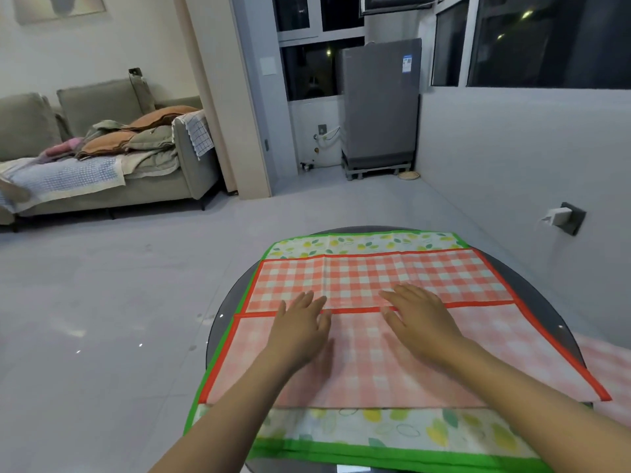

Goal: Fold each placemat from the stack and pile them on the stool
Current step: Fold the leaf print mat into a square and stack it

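A red-checked placemat with a red border (461, 278) lies on top of the stack, its near part folded over so the paler underside (375, 370) faces up. Under it lies a leaf-patterned placemat with a green border (362, 243). Both sit on a round dark glass table (225, 308). My left hand (300, 327) and my right hand (418, 319) lie flat with straight fingers on the red mat, fingertips at the folded edge. No stool is in view.
A grey sofa (191, 155) piled with clothes and blankets stands at the far left. A grey appliance (380, 104) stands by the windows at the back. A wall (512, 148) with a socket runs along the right. Grey tiled floor lies between.
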{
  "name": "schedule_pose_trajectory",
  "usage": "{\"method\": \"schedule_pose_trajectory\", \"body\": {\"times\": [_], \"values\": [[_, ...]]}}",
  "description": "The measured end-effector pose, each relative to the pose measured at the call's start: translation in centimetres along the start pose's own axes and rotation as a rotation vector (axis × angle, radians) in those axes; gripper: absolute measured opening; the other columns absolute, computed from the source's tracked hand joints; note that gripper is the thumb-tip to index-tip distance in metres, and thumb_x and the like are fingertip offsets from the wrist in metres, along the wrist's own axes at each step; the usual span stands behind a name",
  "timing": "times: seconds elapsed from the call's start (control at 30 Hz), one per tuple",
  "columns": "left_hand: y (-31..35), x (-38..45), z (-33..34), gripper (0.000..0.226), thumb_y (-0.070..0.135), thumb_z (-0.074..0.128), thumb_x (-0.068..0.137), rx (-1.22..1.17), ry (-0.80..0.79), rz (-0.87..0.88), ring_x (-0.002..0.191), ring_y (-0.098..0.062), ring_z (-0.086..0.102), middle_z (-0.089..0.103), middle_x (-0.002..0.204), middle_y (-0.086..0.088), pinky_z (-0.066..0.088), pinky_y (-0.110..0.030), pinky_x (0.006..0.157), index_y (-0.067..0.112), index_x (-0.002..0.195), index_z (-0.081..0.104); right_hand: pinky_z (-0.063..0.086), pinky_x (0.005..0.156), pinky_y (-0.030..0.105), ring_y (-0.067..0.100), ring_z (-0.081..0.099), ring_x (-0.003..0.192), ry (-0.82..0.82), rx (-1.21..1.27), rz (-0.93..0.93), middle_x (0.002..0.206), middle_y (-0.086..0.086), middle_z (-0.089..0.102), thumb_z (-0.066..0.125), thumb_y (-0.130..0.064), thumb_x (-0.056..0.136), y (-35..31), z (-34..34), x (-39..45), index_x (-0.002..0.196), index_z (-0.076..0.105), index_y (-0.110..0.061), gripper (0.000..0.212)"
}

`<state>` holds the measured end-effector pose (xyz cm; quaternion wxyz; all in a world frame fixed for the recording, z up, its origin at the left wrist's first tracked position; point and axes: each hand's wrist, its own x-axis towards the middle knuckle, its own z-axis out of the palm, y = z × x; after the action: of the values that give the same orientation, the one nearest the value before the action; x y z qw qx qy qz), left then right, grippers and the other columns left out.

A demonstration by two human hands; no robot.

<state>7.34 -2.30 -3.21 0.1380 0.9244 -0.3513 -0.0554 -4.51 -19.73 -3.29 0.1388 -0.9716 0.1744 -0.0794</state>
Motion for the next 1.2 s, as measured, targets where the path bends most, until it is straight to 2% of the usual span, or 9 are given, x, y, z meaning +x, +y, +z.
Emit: {"method": "schedule_pose_trajectory", "body": {"times": [0.27, 0.4, 0.53, 0.63, 0.77, 0.9, 1.0, 1.1, 1.2], "values": [[1.8, 11.2, 1.2, 0.044, 0.029, 0.028, 0.101, -0.07, 0.046, 0.005, 0.144, -0.015, 0.018, 0.03, 0.153, 0.0, 0.004, -0.048, 0.118, 0.02, 0.142, 0.038, 0.019, 0.114, 0.034, 0.018, 0.033, 0.136, 0.014, -0.067, 0.051, 0.146, -0.004, 0.041, 0.031, -0.036, 0.099, 4.1, 0.9, 9.5, 0.139, 0.041, -0.024, 0.042], [0.9, 16.4, 2.3, 0.043, 0.033, 0.03, 0.1, -0.044, 0.12, 0.026, 0.142, -0.017, 0.022, 0.035, 0.15, 0.0, 0.005, -0.051, 0.117, 0.021, 0.141, 0.039, 0.025, 0.109, 0.036, 0.02, 0.04, 0.129, 0.053, -0.055, 0.086, 0.139, -0.003, 0.049, 0.033, -0.032, 0.098, 6.6, 1.4, 14.1, 0.135, 0.045, -0.022, 0.04], [-0.4, 19.9, 3.2, 0.043, 0.039, 0.036, 0.098, -0.041, 0.185, 0.001, 0.132, -0.021, 0.035, 0.046, 0.137, -0.003, 0.009, -0.047, 0.116, 0.022, 0.137, 0.045, 0.025, 0.107, 0.038, 0.021, 0.04, 0.125, 0.115, -0.055, 0.149, 0.134, -0.002, 0.049, 0.039, -0.037, 0.097, 8.6, 2.2, 17.2, 0.131, 0.048, -0.023, 0.038], [-0.9, 21.1, 3.7, 0.033, 0.04, 0.044, 0.095, -0.021, 0.272, 0.006, 0.12, -0.023, 0.041, 0.052, 0.121, -0.003, 0.019, -0.041, 0.108, 0.023, 0.12, 0.058, 0.026, 0.101, 0.036, 0.023, 0.04, 0.118, 0.143, -0.055, 0.189, 0.122, -0.001, 0.051, 0.044, -0.037, 0.095, 9.0, 2.4, 18.1, 0.115, 0.055, -0.024, 0.026], [-0.8, 20.9, 3.4, 0.024, 0.034, 0.052, 0.093, -0.055, 0.353, 0.054, 0.109, -0.025, 0.043, 0.053, 0.108, -0.005, 0.023, -0.037, 0.099, 0.016, 0.102, 0.065, 0.027, 0.095, 0.034, 0.022, 0.04, 0.112, 0.195, -0.035, 0.182, 0.111, -0.001, 0.054, 0.051, -0.033, 0.092, 8.8, 2.2, 18.1, 0.094, 0.057, -0.023, 0.012], [0.2, 18.9, 0.3, 0.021, 0.032, 0.055, 0.093, -0.096, 0.433, 0.117, 0.103, -0.021, 0.049, 0.058, 0.105, -0.002, 0.024, -0.035, 0.099, 0.016, 0.097, 0.068, 0.026, 0.095, 0.034, 0.02, 0.041, 0.109, 0.26, 0.091, 0.146, 0.106, -0.003, 0.056, 0.054, -0.029, 0.092, 7.8, -0.9, 16.6, 0.095, 0.058, -0.02, 0.01], [0.7, 16.0, -2.8, 0.022, 0.037, 0.054, 0.093, -0.056, 0.451, 0.185, 0.092, -0.016, 0.056, 0.063, 0.095, 0.005, 0.026, -0.034, 0.1, 0.019, 0.095, 0.067, 0.027, 0.086, 0.031, 0.018, 0.041, 0.103, 0.246, 0.163, 0.094, 0.097, -0.005, 0.057, 0.057, -0.034, 0.09, 6.9, -4.0, 14.4, 0.089, 0.056, -0.027, 0.007], [1.4, 12.0, -5.6, 0.022, 0.04, 0.056, 0.091, -0.019, 0.468, 0.236, 0.084, -0.013, 0.06, 0.068, 0.091, 0.008, 0.032, -0.03, 0.091, 0.022, 0.094, 0.068, 0.026, 0.085, 0.029, 0.016, 0.045, 0.098, 0.222, 0.137, 0.035, 0.09, -0.008, 0.06, 0.06, -0.037, 0.088, 5.3, -7.5, 11.1, 0.083, 0.056, -0.031, 0.009], [2.4, 7.3, -7.7, 0.019, 0.039, 0.059, 0.09, 0.005, 0.46, 0.274, 0.081, -0.012, 0.061, 0.068, 0.088, 0.01, 0.034, -0.029, 0.082, 0.023, 0.091, 0.069, 0.039, 0.082, 0.028, 0.013, 0.054, 0.087, 0.138, 0.153, -0.014, 0.081, -0.012, 0.059, 0.062, -0.032, 0.088, 3.6, -10.6, 6.6, 0.082, 0.056, -0.029, 0.009]]}}
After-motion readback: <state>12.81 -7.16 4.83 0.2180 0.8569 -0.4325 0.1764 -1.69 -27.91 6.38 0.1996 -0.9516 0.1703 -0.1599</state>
